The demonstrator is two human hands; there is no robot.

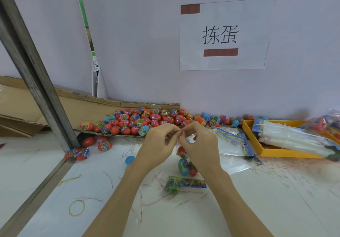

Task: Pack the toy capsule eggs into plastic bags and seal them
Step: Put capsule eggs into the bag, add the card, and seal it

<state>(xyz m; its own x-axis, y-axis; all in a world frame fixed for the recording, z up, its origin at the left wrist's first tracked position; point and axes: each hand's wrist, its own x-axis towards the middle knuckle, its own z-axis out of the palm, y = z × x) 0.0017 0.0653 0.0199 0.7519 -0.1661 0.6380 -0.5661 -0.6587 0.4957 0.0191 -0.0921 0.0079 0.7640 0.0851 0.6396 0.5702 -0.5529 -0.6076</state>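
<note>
Two hands meet fingertip to fingertip above the white worktop (pixel 257 209): the left hand (pixel 158 145) and right hand (pixel 199 145) both pinch the top of a clear plastic bag (pixel 185 163) hanging below them, forearms reaching in from the bottom edge. Glossy capsule eggs, red, green and blue, show through its film. Under it lies another packed bag (pixel 184 183) with a colourful printed header. Behind, a heap of loose capsule eggs (pixel 136 122) rests on flattened cardboard (pixel 73 108); empty bags (pixel 233 143) and a yellow tray (pixel 276 153) sit to the right.
</note>
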